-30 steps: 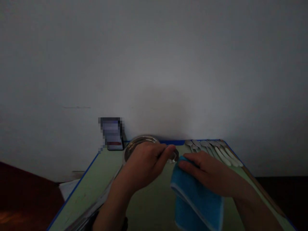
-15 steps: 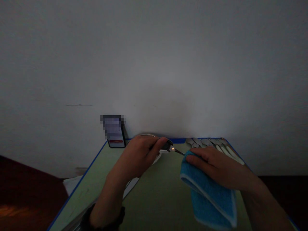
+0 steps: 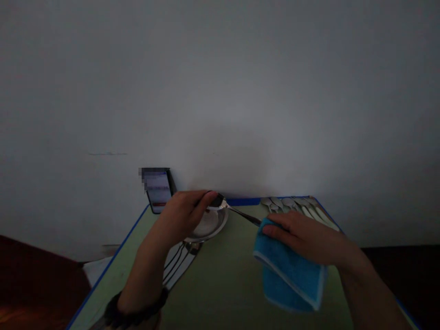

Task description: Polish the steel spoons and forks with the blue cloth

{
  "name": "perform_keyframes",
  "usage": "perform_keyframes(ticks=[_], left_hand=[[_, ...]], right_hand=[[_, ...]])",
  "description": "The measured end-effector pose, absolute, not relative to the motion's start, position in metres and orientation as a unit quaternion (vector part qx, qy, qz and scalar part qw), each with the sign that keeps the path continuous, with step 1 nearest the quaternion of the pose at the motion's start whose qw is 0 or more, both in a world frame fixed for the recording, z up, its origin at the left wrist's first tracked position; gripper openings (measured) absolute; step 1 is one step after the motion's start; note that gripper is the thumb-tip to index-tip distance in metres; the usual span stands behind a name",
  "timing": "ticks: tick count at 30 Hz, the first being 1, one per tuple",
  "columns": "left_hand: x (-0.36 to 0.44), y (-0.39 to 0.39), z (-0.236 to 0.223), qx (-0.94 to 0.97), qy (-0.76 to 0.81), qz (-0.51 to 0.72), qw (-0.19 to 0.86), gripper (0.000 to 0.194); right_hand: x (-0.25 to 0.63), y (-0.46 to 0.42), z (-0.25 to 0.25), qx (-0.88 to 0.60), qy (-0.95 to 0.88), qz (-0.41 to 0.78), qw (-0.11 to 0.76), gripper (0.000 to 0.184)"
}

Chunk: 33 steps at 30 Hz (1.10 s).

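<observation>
My left hand point(image 3: 187, 213) grips a metal spoon point(image 3: 242, 215) by its bowl end, thumb on top. The handle slants down to the right, where its end goes into a folded blue cloth point(image 3: 292, 270). My right hand point(image 3: 299, 233) pinches this cloth around the handle end, and the rest of the cloth hangs below. Behind and under my left hand stands a round metal bowl point(image 3: 220, 227), partly covered by the hand. Beneath my left wrist lie several pieces of metal cutlery point(image 3: 177, 263), partly hidden by the forearm.
A row of spoons and other cutlery, some with white handles point(image 3: 307, 211), lies along the back right of the green table point(image 3: 220, 293). A phone point(image 3: 158, 190) leans against the wall point(image 3: 220, 91) at the back left. White paper point(image 3: 96, 270) shows beyond the table's left edge.
The spoon's handle has come into view as my hands moved apart, the left hand shifting leftward and the cloth sliding toward the handle end. More of the bowl and the cutlery beneath shows.
</observation>
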State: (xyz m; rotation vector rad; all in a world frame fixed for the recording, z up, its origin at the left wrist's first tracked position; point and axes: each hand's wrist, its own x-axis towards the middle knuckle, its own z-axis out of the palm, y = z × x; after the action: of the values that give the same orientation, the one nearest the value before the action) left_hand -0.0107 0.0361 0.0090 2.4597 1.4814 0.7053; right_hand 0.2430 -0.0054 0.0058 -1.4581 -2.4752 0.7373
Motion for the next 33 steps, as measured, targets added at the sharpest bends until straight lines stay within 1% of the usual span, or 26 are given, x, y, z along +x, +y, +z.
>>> perform_keyframes(ticks=[4, 6, 8, 10, 11, 12, 15, 17, 19, 21, 24, 28, 32, 33], left_hand=[[-0.03, 0.036, 0.014, 0.79, 0.552, 0.258, 0.064, 0.044], [-0.035, 0.035, 0.015, 0.779, 0.568, 0.259, 0.061, 0.045], [-0.035, 0.033, 0.016, 0.78, 0.57, 0.247, 0.073, 0.044], [-0.03, 0.031, 0.015, 0.792, 0.557, 0.233, 0.096, 0.043], [-0.026, 0.03, 0.015, 0.799, 0.544, 0.229, 0.111, 0.043], [-0.023, 0.03, 0.014, 0.807, 0.53, 0.228, 0.125, 0.042], [-0.012, 0.031, 0.009, 0.835, 0.475, 0.225, 0.162, 0.039], [-0.004, 0.033, 0.004, 0.858, 0.429, 0.216, 0.183, 0.037], [0.006, 0.036, -0.002, 0.877, 0.387, 0.205, 0.2, 0.034], [0.016, 0.037, -0.007, 0.888, 0.359, 0.196, 0.21, 0.031], [0.027, 0.036, -0.012, 0.892, 0.35, 0.193, 0.21, 0.029], [0.031, 0.039, -0.018, 0.893, 0.36, 0.185, 0.2, 0.03], [0.03, 0.044, -0.034, 0.895, 0.374, 0.14, 0.199, 0.026], [0.03, 0.044, -0.039, 0.893, 0.383, 0.126, 0.198, 0.03]], right_hand=[[0.232, -0.007, -0.01, -0.48, -0.832, 0.264, 0.088, 0.037], [0.218, -0.01, -0.03, -0.449, -0.827, 0.322, 0.105, 0.039], [0.204, -0.015, -0.053, -0.406, -0.796, 0.436, 0.105, 0.042], [0.198, -0.021, -0.071, -0.39, -0.788, 0.465, 0.101, 0.038], [0.2, -0.023, -0.077, -0.387, -0.779, 0.477, 0.123, 0.034], [0.203, -0.025, -0.081, -0.39, -0.749, 0.508, 0.171, 0.034], [0.223, -0.027, -0.082, -0.428, -0.659, 0.551, 0.282, 0.043], [0.233, -0.028, -0.079, -0.432, -0.58, 0.608, 0.328, 0.05], [0.236, -0.032, -0.077, -0.401, -0.503, 0.681, 0.348, 0.051], [0.234, -0.036, -0.079, -0.375, -0.493, 0.708, 0.339, 0.045], [0.23, -0.043, -0.085, -0.377, -0.52, 0.691, 0.331, 0.037], [0.239, -0.047, -0.087, -0.402, -0.515, 0.68, 0.335, 0.043], [0.25, -0.047, -0.088, -0.443, -0.554, 0.652, 0.266, 0.039], [0.25, -0.046, -0.09, -0.458, -0.57, 0.636, 0.247, 0.038]])
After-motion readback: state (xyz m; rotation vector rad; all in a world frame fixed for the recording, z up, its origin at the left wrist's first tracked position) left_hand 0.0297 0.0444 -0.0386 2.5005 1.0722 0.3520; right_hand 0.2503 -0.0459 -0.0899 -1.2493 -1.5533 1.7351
